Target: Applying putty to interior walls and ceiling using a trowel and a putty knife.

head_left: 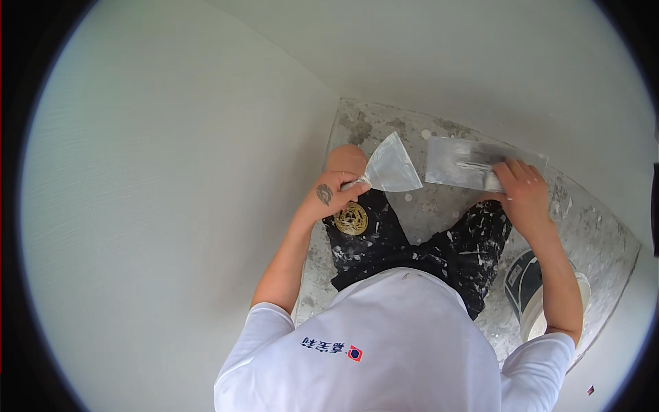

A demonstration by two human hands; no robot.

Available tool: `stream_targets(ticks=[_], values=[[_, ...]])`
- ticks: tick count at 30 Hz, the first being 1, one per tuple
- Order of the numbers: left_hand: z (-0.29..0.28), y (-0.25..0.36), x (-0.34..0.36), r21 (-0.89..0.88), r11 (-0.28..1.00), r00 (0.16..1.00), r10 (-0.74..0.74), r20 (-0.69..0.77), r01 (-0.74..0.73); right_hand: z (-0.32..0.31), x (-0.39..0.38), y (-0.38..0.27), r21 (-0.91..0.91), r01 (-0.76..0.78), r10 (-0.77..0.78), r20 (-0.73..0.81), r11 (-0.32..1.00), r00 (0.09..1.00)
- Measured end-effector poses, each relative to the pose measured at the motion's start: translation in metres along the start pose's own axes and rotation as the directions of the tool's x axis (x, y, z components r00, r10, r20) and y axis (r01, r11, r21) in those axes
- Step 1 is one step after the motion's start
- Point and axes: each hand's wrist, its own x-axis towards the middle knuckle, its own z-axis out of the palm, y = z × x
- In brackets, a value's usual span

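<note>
left hand: the left hand (335,193) is closed around the short handle of a putty knife (392,168), above the thigh
putty knife: fan-shaped, pale blade, wide edge pointing up and to the right, away from the body
right hand: the right hand (525,191) is curled around the handle of a trowel (449,152), near its right end
trowel: long rectangular metal blade, handle side toward the viewer, whitish smears on it, just to the right of the putty knife; whether the two touch i cannot tell
bucket: a bucket (523,280), dark and white, stands at the right, partly hidden by the right forearm
floor: grey floor (580,220) with dark patches and pale spots
walls: smooth pale walls (151,206) meet in a corner ahead
clothes: white shirt (412,357), black shorts (374,237) spattered with white
</note>
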Motion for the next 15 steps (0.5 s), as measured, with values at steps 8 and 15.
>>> stream_targets(ticks=[8, 15], values=[[0.008, 0.027, 0.0, 0.348, 0.931, 0.987, 0.145, -0.071, -0.111, 0.027, 0.025, -0.012, -0.221, 0.168, -0.142, 0.127, 0.961, 0.982], [0.004, 0.014, 0.001, 0.395, 0.918, 0.964, 0.138, -0.227, -0.039, 0.046, 0.023, -0.026, -0.138, 0.097, -0.09, 0.059, 0.986, 0.994]])
